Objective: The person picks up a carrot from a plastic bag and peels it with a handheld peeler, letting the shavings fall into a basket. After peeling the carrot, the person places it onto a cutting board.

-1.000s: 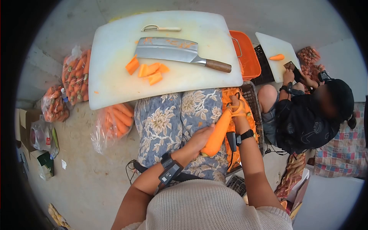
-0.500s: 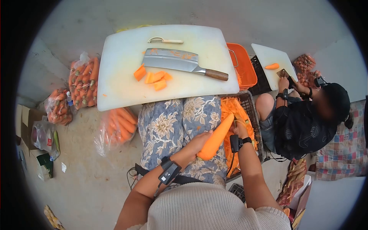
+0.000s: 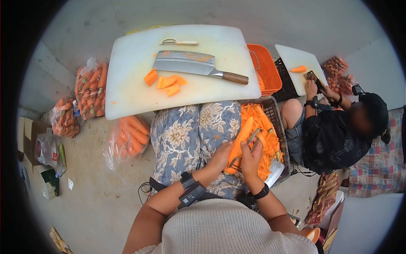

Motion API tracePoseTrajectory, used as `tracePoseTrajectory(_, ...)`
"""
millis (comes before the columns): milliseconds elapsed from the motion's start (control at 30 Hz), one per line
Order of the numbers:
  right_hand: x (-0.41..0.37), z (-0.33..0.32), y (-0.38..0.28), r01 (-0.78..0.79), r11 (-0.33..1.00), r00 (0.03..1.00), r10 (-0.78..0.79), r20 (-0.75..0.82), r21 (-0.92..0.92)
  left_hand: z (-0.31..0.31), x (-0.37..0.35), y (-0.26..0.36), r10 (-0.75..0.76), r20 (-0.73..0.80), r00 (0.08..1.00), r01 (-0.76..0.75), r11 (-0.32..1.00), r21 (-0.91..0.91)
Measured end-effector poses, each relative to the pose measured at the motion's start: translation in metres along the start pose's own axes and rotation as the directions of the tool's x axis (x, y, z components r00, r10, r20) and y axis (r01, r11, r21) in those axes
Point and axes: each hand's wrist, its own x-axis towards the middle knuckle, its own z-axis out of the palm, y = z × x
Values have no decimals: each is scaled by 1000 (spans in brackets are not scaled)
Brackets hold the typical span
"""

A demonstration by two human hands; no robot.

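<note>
My left hand (image 3: 221, 155) is closed around the thick lower end of a large peeled carrot (image 3: 242, 136), which slants away from me above the right side of my lap. In my right hand (image 3: 252, 160) is a metal peeler (image 3: 254, 136), pressed against the carrot's right side near its thick end. Below and to the right of both hands, orange peelings (image 3: 267, 157) fill a dark plastic crate (image 3: 284, 157). On the white cutting board (image 3: 131, 55) lie a cleaver (image 3: 186, 62) with a wooden handle, a pale-handled peeler (image 3: 178, 42) and several carrot pieces (image 3: 170, 82).
Bags of carrots (image 3: 91, 91) stand left of the board, with another bag (image 3: 130, 135) beside my knees. An orange bin (image 3: 266, 70) sits behind the crate. At the right, a co-worker (image 3: 338, 135) holds a blade over a second board (image 3: 296, 57) with a carrot on it.
My right hand has come back toward me, bringing the peeler to the carrot's thick end. The carrot points more steeply away from me, and the view has shifted slightly.
</note>
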Motion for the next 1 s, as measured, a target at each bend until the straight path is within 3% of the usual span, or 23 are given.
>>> tracePoseTrajectory(33, 2, 1, 3, -4, 1000, 1000, 4, 6, -1, -1, 0, -1, 0, -6, 1000, 0, 1000, -5)
tracePoseTrajectory(100, 7, 4, 9, 57, 962, 998, -44, 55, -266, 6, -9, 13, -12, -31, 999, 13, 1000, 28)
tracePoseTrajectory(233, 25, 5, 10, 55, 924, 998, -42, 42, -377, -4, 3, 0, 18, -90, 996, -2, 984, 178)
tracePoseTrajectory(300, 42, 2, 15, -43, 979, 998, 51, 34, -200, -5, 6, -5, 2, -88, 996, 15, 982, 190)
tracePoseTrajectory(400, 65, -6, 47, -74, 978, 997, 65, -50, -195, 3, -1, 7, -35, -107, 994, 64, 956, 287)
tracePoseTrajectory(500, 82, -7, 50, -148, 976, 989, 148, -10, -158, 0, 5, 2, -43, -110, 993, 69, 968, 243)
tracePoseTrajectory(733, 115, -13, 81, -79, 945, 996, 65, -56, -316, 2, 5, 8, -45, -41, 998, 48, 995, 87)
tracePoseTrajectory(800, 125, -14, 80, -116, 987, 993, 111, -47, -116, 1, 5, 8, -54, -38, 998, 59, 989, 133)
tracePoseTrajectory(833, 128, -13, 80, -117, 986, 993, 112, -46, -115, 2, 5, 8, -55, -40, 998, 59, 989, 133)
tracePoseTrajectory(967, 140, -16, 74, -247, 969, 967, 243, -77, -33, 5, 3, 12, -81, -78, 994, 88, 992, 88)
tracePoseTrajectory(1000, 144, -19, 71, -394, 918, 919, 393, -20, -44, 3, 3, 11, -90, -69, 994, 97, 989, 110)
